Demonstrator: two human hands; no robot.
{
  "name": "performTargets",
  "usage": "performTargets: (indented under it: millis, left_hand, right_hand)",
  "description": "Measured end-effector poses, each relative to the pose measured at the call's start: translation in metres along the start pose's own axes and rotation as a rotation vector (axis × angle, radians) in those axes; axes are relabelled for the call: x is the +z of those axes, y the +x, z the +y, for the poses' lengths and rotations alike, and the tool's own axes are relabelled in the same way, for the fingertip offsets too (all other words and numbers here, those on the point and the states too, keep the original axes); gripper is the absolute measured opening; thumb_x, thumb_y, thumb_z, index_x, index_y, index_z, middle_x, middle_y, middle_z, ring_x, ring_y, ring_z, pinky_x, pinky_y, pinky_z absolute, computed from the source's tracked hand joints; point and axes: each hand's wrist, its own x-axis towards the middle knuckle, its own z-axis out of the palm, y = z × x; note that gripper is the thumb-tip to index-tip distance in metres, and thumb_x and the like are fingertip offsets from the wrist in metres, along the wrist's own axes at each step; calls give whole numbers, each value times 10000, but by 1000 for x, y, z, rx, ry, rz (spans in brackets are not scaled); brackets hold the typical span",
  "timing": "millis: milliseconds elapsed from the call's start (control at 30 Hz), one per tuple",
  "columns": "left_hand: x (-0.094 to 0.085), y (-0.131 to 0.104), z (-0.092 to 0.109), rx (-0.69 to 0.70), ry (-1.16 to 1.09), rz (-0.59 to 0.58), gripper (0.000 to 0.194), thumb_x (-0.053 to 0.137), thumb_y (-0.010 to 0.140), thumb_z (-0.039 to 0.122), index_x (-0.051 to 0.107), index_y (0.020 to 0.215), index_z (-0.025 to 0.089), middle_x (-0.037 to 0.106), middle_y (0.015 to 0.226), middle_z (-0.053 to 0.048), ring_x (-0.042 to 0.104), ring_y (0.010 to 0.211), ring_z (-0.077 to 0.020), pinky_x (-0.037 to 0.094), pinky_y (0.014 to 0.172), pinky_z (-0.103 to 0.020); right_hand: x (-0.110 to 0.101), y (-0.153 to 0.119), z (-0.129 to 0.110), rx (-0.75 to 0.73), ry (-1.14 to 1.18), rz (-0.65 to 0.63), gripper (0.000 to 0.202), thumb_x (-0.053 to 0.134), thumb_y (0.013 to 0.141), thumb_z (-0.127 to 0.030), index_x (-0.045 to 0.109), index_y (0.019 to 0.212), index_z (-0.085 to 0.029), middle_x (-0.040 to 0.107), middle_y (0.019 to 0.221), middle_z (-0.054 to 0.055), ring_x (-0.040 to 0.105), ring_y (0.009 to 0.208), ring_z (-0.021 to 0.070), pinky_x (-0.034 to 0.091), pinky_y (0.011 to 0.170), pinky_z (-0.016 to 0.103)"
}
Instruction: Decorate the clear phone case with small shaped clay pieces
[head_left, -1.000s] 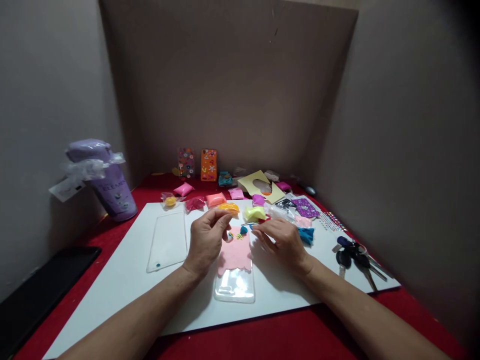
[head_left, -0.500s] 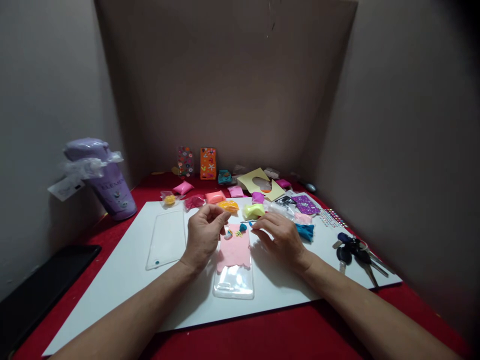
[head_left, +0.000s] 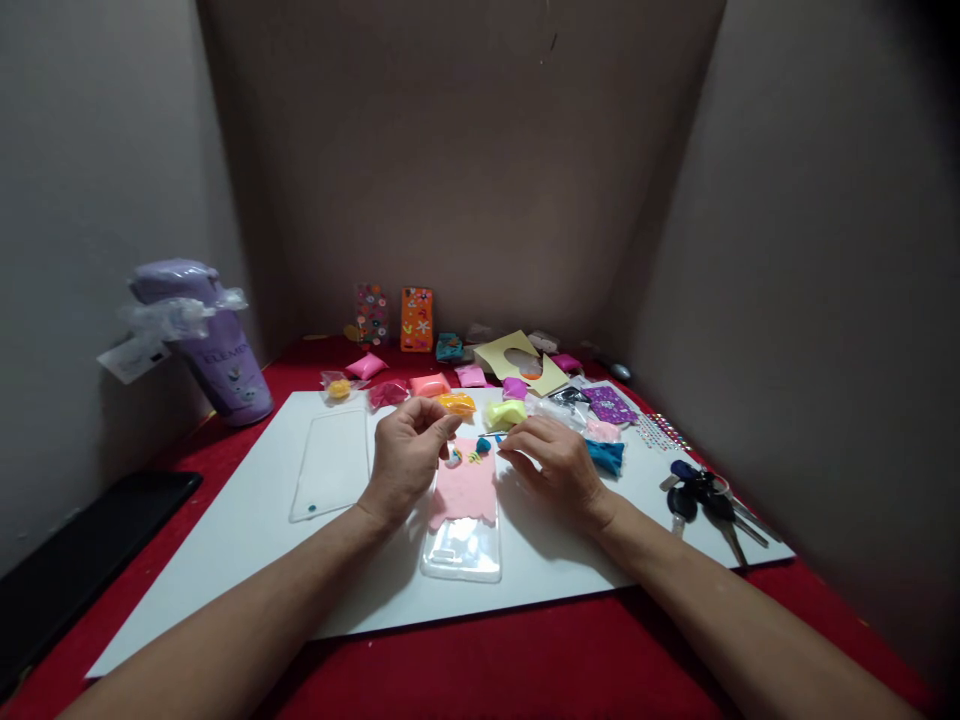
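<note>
A clear phone case (head_left: 461,567) lies on the white board (head_left: 247,560) between my hands. Its upper part is covered by a ragged-edged pink clay sheet (head_left: 463,495). On that sheet sit a dark teal lump (head_left: 483,446), small yellow strips (head_left: 474,458) and a small multicoloured piece (head_left: 454,457). My left hand (head_left: 405,460) is pinched above the sheet's left edge; whatever its fingertips hold is too small to make out. At the right edge my right hand (head_left: 551,462) is closed in a pinch, its contents hidden. A thin tool (head_left: 491,434) shows beside its fingertips.
Several colourful clay packets line the board's back, including a yellow one (head_left: 506,413) and a blue one (head_left: 604,457). Another clear case (head_left: 331,465) lies left. Keys (head_left: 712,500) rest at right, a purple tumbler (head_left: 229,365) and black phone (head_left: 97,570) at left.
The camera view has shifted slightly, so the board and its things sit a little higher in the picture. Both hands keep nearly the same pinched pose around the pink sheet.
</note>
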Motion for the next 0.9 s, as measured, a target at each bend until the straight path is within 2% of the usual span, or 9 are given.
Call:
performTargets:
  millis: [300, 900]
  left_hand:
    - [-4, 6, -6, -24, -17, 76, 176, 687, 701, 294, 626, 702, 129, 578, 521, 32, 490, 390, -66, 354, 347, -168]
    - [-4, 4, -4, -15, 19, -14, 227, 618, 774, 278, 591, 598, 137, 545, 471, 41, 466, 347, -47, 334, 348, -159]
  right_hand:
    - [2, 0, -1, -27, 38, -8, 201, 502, 893, -208, 636, 744, -185, 648, 727, 54, 590, 700, 164, 440, 654, 294]
    - [2, 0, -2, -14, 101, -27, 176, 506, 888, -183, 638, 772, -186, 638, 718, 49, 588, 688, 158, 455, 615, 279]
